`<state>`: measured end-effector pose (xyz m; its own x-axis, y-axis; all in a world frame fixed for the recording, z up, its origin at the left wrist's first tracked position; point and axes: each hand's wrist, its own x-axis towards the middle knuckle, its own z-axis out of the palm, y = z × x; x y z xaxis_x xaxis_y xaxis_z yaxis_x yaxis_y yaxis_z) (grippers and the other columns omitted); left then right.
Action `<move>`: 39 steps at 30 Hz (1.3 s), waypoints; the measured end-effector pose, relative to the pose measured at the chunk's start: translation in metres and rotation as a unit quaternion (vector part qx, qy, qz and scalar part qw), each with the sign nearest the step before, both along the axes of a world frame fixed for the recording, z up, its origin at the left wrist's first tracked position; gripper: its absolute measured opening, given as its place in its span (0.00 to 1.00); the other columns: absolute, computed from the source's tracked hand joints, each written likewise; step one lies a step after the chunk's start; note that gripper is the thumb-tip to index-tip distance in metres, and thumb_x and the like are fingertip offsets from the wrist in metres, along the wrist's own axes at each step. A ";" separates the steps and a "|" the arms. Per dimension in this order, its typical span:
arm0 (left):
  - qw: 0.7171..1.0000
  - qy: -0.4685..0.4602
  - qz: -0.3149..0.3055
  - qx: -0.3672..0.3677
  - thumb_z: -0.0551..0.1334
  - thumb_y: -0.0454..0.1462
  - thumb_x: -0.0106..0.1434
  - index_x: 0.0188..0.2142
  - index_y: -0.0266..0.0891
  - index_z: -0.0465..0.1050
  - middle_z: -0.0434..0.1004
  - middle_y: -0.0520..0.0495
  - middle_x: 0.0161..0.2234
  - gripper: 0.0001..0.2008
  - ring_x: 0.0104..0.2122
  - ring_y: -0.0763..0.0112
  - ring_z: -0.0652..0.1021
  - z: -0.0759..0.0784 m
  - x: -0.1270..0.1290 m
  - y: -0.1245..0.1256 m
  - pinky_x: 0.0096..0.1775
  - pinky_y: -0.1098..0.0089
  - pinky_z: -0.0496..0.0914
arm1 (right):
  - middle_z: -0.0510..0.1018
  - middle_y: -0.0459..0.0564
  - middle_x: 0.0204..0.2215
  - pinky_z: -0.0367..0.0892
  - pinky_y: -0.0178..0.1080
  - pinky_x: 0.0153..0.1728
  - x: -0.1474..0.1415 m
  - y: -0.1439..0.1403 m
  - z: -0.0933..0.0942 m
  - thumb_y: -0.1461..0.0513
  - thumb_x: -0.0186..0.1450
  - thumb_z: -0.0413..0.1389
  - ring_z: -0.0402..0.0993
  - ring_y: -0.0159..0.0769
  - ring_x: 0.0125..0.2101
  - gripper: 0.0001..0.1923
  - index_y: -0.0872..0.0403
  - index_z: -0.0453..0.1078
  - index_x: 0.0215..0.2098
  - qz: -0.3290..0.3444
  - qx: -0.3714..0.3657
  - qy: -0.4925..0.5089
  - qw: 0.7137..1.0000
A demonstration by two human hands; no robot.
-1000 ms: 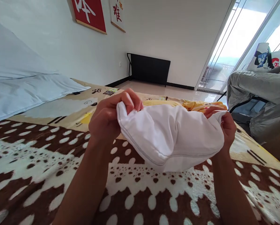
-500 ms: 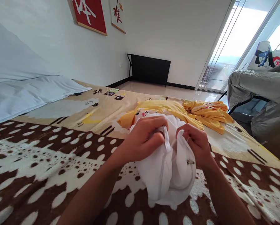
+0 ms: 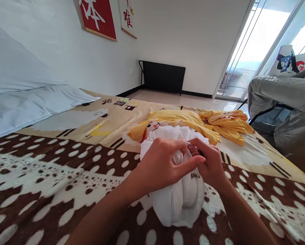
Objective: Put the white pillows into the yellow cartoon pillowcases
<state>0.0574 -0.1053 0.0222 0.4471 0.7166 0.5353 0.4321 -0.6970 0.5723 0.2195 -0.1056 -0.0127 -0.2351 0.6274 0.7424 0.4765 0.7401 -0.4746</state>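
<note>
A bunched white cloth cover (image 3: 178,204) stands on the bed in front of me, its opening gathered upward. A small metal zipper pull (image 3: 194,175) shows on its right side. My left hand (image 3: 165,163) pinches the left edge of the opening, the thumb reaching across towards the right. My right hand (image 3: 208,160) grips the right edge, its fingers closed and close to the left thumb. The fingertips meet over the opening, so exactly what they pinch is partly hidden. Just beyond lies a yellow cloth piece (image 3: 178,116) with a cartoon face, touching the white cover.
A patterned brown and cream blanket (image 3: 86,163) covers the bed. Another crumpled yellow cloth (image 3: 229,124) lies at the far right. White bedding (image 3: 40,105) is at the left. Beyond the bed stand a black folded panel (image 3: 164,76) and a grey covered object (image 3: 277,88).
Both hands have come together over the opening, drawing its two edges close. The left thumb has stretched out to the right. The white cover looks narrower and more closed.
</note>
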 end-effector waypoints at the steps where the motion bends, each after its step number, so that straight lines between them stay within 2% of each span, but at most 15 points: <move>1: 1.000 -0.004 0.017 0.004 0.62 0.49 0.59 0.19 0.37 0.61 0.58 0.57 0.15 0.21 0.18 0.79 0.59 0.000 0.000 0.000 0.23 0.73 0.55 | 0.64 0.41 0.18 0.57 0.31 0.22 -0.001 -0.001 0.000 0.61 0.66 0.47 0.58 0.26 0.19 0.09 0.54 0.64 0.29 0.000 0.011 -0.007 1.000; 4: 1.000 0.005 0.025 0.011 0.60 0.47 0.61 0.21 0.37 0.63 0.59 0.57 0.16 0.19 0.18 0.79 0.60 0.003 -0.001 0.002 0.23 0.73 0.55 | 0.68 0.41 0.20 0.58 0.31 0.23 -0.001 -0.003 0.001 0.64 0.66 0.47 0.61 0.27 0.20 0.07 0.53 0.66 0.32 0.001 0.029 -0.024 0.999; 10: 0.999 0.016 -0.030 -0.006 0.55 0.40 0.65 0.21 0.37 0.65 0.61 0.56 0.17 0.16 0.20 0.78 0.61 0.005 -0.006 0.005 0.24 0.73 0.55 | 0.71 0.43 0.21 0.61 0.33 0.25 -0.001 -0.001 0.004 0.64 0.66 0.48 0.64 0.28 0.21 0.08 0.53 0.67 0.31 0.012 0.034 -0.046 0.998; 13: 0.999 -0.023 -0.032 -0.021 0.54 0.40 0.65 0.21 0.36 0.64 0.60 0.55 0.18 0.17 0.21 0.78 0.61 0.004 -0.006 0.010 0.24 0.73 0.55 | 0.76 0.50 0.35 0.67 0.40 0.38 -0.001 -0.011 0.009 0.65 0.65 0.51 0.72 0.36 0.36 0.07 0.53 0.68 0.40 -0.051 0.094 -0.024 0.994; 15: 0.998 -0.053 -0.015 -0.027 0.54 0.40 0.64 0.19 0.36 0.60 0.57 0.55 0.17 0.18 0.21 0.78 0.59 0.005 -0.006 0.014 0.24 0.73 0.55 | 0.74 0.54 0.44 0.66 0.45 0.45 -0.003 -0.024 0.012 0.66 0.63 0.52 0.70 0.41 0.45 0.10 0.53 0.68 0.44 -0.095 0.156 -0.010 0.983; 16: 0.997 -0.070 -0.003 -0.031 0.54 0.40 0.63 0.18 0.36 0.58 0.55 0.55 0.17 0.18 0.21 0.78 0.58 0.006 -0.007 0.017 0.24 0.73 0.54 | 0.73 0.55 0.44 0.66 0.45 0.45 -0.005 -0.032 0.012 0.66 0.63 0.53 0.70 0.41 0.45 0.11 0.53 0.69 0.43 -0.098 0.184 -0.021 0.978; 19: 0.989 -0.139 0.034 -0.048 0.56 0.40 0.62 0.17 0.37 0.55 0.52 0.55 0.17 0.19 0.20 0.78 0.56 0.009 -0.011 0.023 0.23 0.72 0.53 | 0.77 0.51 0.38 0.65 0.43 0.45 -0.015 -0.052 0.010 0.67 0.62 0.54 0.71 0.38 0.41 0.06 0.53 0.71 0.38 -0.031 0.242 -0.148 0.958; 21: 0.977 -0.197 0.062 -0.057 0.58 0.40 0.61 0.17 0.37 0.55 0.53 0.55 0.16 0.19 0.19 0.78 0.56 0.011 -0.016 0.026 0.21 0.72 0.51 | 0.78 0.50 0.37 0.62 0.43 0.49 -0.024 -0.059 0.006 0.64 0.64 0.55 0.72 0.38 0.42 0.06 0.55 0.72 0.38 -0.009 0.247 -0.244 0.938; 26: 0.952 -0.288 0.078 -0.075 0.61 0.40 0.59 0.17 0.37 0.58 0.56 0.55 0.15 0.19 0.17 0.79 0.56 0.014 -0.035 0.033 0.20 0.72 0.51 | 0.76 0.59 0.47 0.56 0.47 0.52 -0.035 -0.059 -0.002 0.49 0.66 0.52 0.67 0.46 0.52 0.23 0.60 0.69 0.47 -0.114 0.227 -0.277 0.927; 27: 0.948 -0.300 0.079 -0.075 0.61 0.40 0.59 0.16 0.37 0.58 0.56 0.55 0.15 0.19 0.16 0.80 0.56 0.015 -0.038 0.034 0.20 0.72 0.51 | 0.75 0.60 0.48 0.56 0.47 0.51 -0.035 -0.058 -0.003 0.48 0.66 0.51 0.66 0.47 0.53 0.23 0.59 0.68 0.47 -0.126 0.217 -0.290 0.924; 29: 0.940 -0.322 0.089 -0.069 0.61 0.40 0.60 0.16 0.36 0.58 0.56 0.55 0.14 0.20 0.16 0.80 0.56 0.015 -0.041 0.036 0.21 0.72 0.51 | 0.75 0.58 0.49 0.55 0.46 0.50 -0.034 -0.057 -0.005 0.53 0.68 0.50 0.64 0.44 0.54 0.17 0.58 0.69 0.46 -0.138 0.198 -0.328 0.913; 31: 0.937 -0.332 0.097 -0.058 0.61 0.39 0.59 0.15 0.36 0.57 0.55 0.55 0.14 0.20 0.16 0.80 0.56 0.014 -0.042 0.039 0.21 0.72 0.51 | 0.77 0.54 0.44 0.54 0.44 0.51 -0.034 -0.056 -0.007 0.62 0.68 0.49 0.65 0.40 0.51 0.09 0.55 0.70 0.41 -0.120 0.189 -0.356 0.907; 33: 0.937 -0.331 0.104 -0.039 0.61 0.38 0.59 0.14 0.37 0.57 0.54 0.55 0.14 0.20 0.17 0.79 0.56 0.013 -0.040 0.042 0.21 0.71 0.51 | 0.77 0.50 0.33 0.53 0.42 0.51 -0.037 -0.056 -0.009 0.67 0.66 0.48 0.68 0.37 0.43 0.09 0.53 0.69 0.33 -0.061 0.178 -0.368 0.911; 36: 0.944 -0.310 0.113 -0.006 0.60 0.38 0.58 0.15 0.38 0.56 0.51 0.55 0.15 0.19 0.18 0.78 0.54 0.010 -0.036 0.044 0.22 0.70 0.50 | 0.69 0.45 0.23 0.54 0.41 0.49 -0.045 -0.055 -0.012 0.67 0.65 0.48 0.64 0.34 0.29 0.10 0.53 0.65 0.26 0.036 0.165 -0.373 0.912; 39: 0.952 -0.283 0.111 0.013 0.59 0.39 0.59 0.15 0.38 0.56 0.49 0.55 0.17 0.19 0.19 0.77 0.53 0.008 -0.031 0.042 0.24 0.69 0.50 | 0.67 0.45 0.22 0.57 0.39 0.42 -0.052 -0.053 -0.014 0.66 0.64 0.48 0.61 0.33 0.26 0.08 0.55 0.64 0.27 0.092 0.165 -0.371 0.909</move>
<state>0.0260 -0.0629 0.0305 -0.0799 0.7436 0.6639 0.1972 -0.6410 0.7418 0.1678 -0.1586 -0.0271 -0.8271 0.2975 0.4769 0.4277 0.8836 0.1905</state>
